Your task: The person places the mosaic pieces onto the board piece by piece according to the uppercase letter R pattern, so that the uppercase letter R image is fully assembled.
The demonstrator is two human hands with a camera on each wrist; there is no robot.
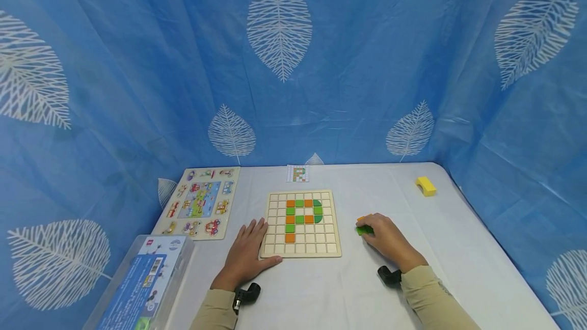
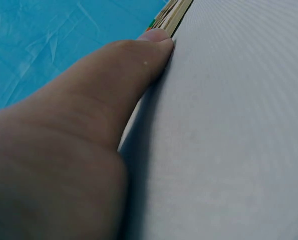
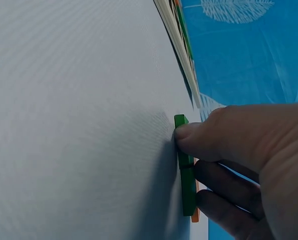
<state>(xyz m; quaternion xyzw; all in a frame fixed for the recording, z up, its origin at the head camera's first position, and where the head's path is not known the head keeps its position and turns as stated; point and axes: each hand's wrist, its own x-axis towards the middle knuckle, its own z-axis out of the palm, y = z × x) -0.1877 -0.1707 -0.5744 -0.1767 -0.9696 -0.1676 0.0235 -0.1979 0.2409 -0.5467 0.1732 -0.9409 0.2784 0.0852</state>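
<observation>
A wooden grid board [image 1: 316, 249] lies flat on the white table, with orange and green tiles [image 1: 290, 211] set in it in the shape of a letter P. My left hand [image 1: 245, 254] rests at the board's left side, fingers spread and thumb along its lower left corner. To the right of the board, my right hand [image 1: 389, 237] has its thumb and curled fingers around green tiles [image 3: 188, 192] on the table. The thumb presses one green tile's near end. An orange tile [image 3: 195, 218] shows just behind them; the fingers partly hide the group.
A small pattern card [image 1: 298, 173] lies behind the board. At the left are a picture puzzle board [image 1: 199, 202] and a clear plastic case [image 1: 147, 279] with a printed sheet. A yellow arch block [image 1: 426, 186] sits at the back right. Blue leaf-patterned fabric [image 1: 348, 65] surrounds the table.
</observation>
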